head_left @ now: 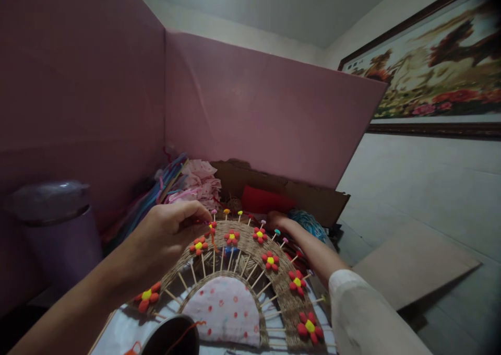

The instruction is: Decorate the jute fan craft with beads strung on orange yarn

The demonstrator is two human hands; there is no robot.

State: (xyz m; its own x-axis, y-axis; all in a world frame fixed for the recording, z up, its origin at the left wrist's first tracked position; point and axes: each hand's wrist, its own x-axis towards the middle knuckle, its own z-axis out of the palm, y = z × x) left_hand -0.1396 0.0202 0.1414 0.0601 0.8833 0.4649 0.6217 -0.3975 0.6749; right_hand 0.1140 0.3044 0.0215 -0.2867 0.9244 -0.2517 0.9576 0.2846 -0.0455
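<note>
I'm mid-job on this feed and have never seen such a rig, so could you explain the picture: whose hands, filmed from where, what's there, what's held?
There is no machine: these are a person's bare hands, seen from a camera on their head looking forward and down.

In front lies a tan woven-cord arch on thin pale wooden sticks, decorated with red flowers with yellow centres. Inside its curve is a half-round white cloth with red dots; nearer the camera is a dark-mouthed round container. Beyond sits a bundle of blue yarn.

The left hand is at the arch's upper left, near a dangling orange strand; whether it grips anything is unclear. The right hand reaches behind the arch, fingers mostly hidden.
</note>
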